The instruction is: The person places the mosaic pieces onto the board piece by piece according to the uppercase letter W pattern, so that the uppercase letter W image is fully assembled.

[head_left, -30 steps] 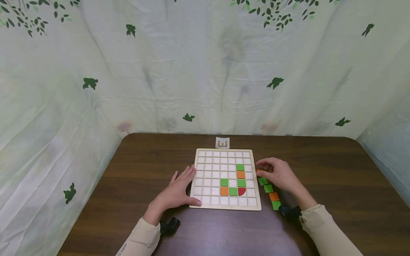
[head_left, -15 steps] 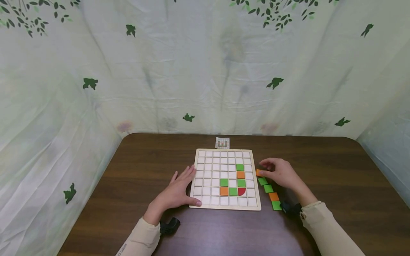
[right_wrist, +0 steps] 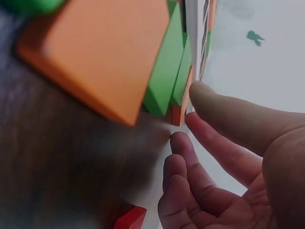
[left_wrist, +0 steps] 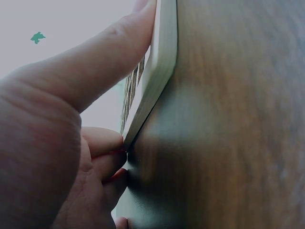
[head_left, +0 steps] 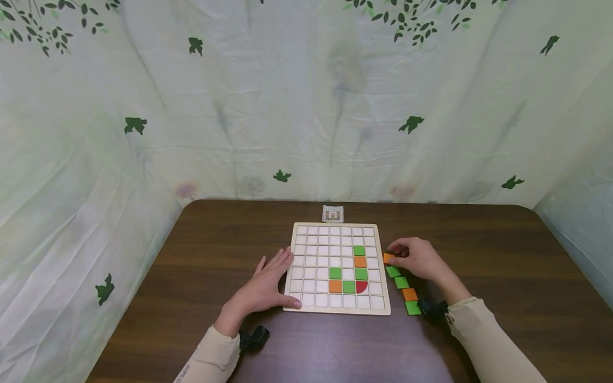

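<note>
Head view: wide left grip (head_left: 261,287) likely steadies board (head_left: 322,261) from nine o'clock; narrow right grip (head_left: 418,259) touches orange tile (head_left: 387,258), pinch unclear.

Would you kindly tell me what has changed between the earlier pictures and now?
The right hand has shifted slightly right, away from the board, so more of the far orange tile shows. Whether the hand grips it is unclear. The left hand stays at the board's left side, and the tiles on the board are unchanged.
</note>
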`<state>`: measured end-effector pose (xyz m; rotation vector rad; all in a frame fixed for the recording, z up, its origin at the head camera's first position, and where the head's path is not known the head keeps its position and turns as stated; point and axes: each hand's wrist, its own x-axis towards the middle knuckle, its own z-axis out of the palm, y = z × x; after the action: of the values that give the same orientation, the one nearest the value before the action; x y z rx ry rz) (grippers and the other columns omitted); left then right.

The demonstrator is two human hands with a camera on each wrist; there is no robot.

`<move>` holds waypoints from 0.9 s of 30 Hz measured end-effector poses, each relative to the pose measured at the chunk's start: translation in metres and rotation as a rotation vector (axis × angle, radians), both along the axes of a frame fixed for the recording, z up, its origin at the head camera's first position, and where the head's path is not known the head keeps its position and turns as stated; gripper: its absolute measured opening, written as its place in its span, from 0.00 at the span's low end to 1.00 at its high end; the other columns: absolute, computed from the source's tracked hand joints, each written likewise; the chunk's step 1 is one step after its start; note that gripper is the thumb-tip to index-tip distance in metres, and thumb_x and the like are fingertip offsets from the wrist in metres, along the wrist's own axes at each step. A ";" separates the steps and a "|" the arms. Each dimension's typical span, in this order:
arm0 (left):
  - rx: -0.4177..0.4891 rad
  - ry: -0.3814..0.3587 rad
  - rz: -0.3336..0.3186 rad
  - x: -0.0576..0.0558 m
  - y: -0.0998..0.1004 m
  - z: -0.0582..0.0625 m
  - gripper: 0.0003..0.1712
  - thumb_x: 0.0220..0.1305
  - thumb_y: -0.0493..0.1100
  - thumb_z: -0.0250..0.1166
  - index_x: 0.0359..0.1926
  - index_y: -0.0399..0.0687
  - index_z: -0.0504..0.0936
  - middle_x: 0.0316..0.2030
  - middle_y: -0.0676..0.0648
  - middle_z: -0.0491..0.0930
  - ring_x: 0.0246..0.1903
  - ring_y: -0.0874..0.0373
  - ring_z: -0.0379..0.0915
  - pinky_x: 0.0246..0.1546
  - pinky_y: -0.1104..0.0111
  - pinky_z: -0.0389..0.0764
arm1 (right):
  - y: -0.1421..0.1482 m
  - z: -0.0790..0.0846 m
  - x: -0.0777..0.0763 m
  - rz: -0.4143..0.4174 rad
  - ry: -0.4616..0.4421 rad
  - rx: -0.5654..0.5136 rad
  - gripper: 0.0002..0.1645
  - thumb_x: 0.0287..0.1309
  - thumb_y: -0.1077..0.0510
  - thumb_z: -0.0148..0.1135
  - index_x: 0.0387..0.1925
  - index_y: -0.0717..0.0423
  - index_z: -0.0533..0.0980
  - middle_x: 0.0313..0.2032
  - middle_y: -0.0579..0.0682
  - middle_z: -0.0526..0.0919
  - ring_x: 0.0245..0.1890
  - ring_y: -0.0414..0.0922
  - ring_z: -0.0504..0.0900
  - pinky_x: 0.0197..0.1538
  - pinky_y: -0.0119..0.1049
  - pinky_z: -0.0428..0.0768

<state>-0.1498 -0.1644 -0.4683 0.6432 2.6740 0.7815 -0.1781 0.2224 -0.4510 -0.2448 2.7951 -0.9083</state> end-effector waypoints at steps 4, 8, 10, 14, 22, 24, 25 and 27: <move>0.004 0.002 -0.003 0.001 0.000 0.002 0.68 0.49 0.63 0.78 0.79 0.39 0.50 0.79 0.44 0.45 0.78 0.49 0.35 0.73 0.42 0.33 | 0.000 0.000 -0.001 0.001 0.006 0.011 0.16 0.61 0.60 0.70 0.49 0.62 0.83 0.41 0.54 0.84 0.38 0.48 0.79 0.44 0.46 0.82; 0.004 0.003 -0.005 0.001 0.000 0.003 0.68 0.49 0.63 0.78 0.79 0.39 0.50 0.79 0.44 0.45 0.78 0.49 0.35 0.73 0.42 0.33 | 0.002 0.001 -0.001 0.006 0.028 0.012 0.15 0.63 0.59 0.68 0.49 0.63 0.83 0.42 0.54 0.85 0.39 0.49 0.80 0.45 0.47 0.81; 0.007 0.003 -0.005 0.001 0.000 0.003 0.68 0.49 0.62 0.78 0.79 0.39 0.50 0.79 0.44 0.45 0.78 0.48 0.35 0.73 0.42 0.33 | 0.002 0.001 -0.001 0.008 0.035 0.012 0.15 0.63 0.59 0.68 0.49 0.63 0.83 0.42 0.54 0.85 0.39 0.49 0.80 0.45 0.48 0.81; 0.009 0.003 -0.002 0.002 0.000 0.003 0.68 0.49 0.62 0.78 0.79 0.39 0.50 0.79 0.44 0.45 0.78 0.48 0.35 0.73 0.42 0.33 | 0.004 0.001 -0.001 0.018 0.030 0.013 0.17 0.62 0.59 0.69 0.50 0.63 0.83 0.42 0.54 0.85 0.39 0.49 0.79 0.45 0.47 0.81; 0.006 -0.008 0.008 0.002 0.001 0.002 0.68 0.48 0.62 0.78 0.79 0.39 0.50 0.79 0.44 0.45 0.79 0.49 0.35 0.73 0.42 0.33 | 0.005 0.000 -0.001 0.025 0.018 0.026 0.17 0.61 0.61 0.70 0.50 0.64 0.83 0.42 0.55 0.84 0.39 0.49 0.79 0.45 0.48 0.81; 0.006 -0.007 0.010 0.002 0.001 0.003 0.68 0.48 0.62 0.79 0.79 0.39 0.51 0.79 0.44 0.45 0.79 0.49 0.35 0.73 0.42 0.33 | 0.004 0.001 0.000 0.027 0.018 0.028 0.17 0.61 0.61 0.70 0.50 0.64 0.83 0.43 0.55 0.85 0.39 0.49 0.80 0.45 0.48 0.81; 0.006 -0.007 0.011 0.002 0.001 0.002 0.68 0.48 0.62 0.79 0.79 0.39 0.51 0.79 0.44 0.45 0.79 0.49 0.35 0.73 0.42 0.33 | 0.004 0.001 0.000 0.027 0.017 0.030 0.17 0.61 0.61 0.70 0.50 0.64 0.83 0.43 0.55 0.85 0.39 0.49 0.80 0.45 0.48 0.81; 0.005 -0.005 0.013 0.002 0.001 0.002 0.68 0.48 0.63 0.79 0.79 0.39 0.51 0.79 0.44 0.45 0.79 0.49 0.35 0.73 0.42 0.33 | 0.003 0.001 -0.001 0.028 0.014 0.032 0.17 0.60 0.61 0.70 0.50 0.64 0.83 0.43 0.55 0.85 0.39 0.49 0.80 0.45 0.48 0.81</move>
<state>-0.1483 -0.1629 -0.4663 0.6251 2.6753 0.7925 -0.1786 0.2257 -0.4495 -0.2857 2.8097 -0.8577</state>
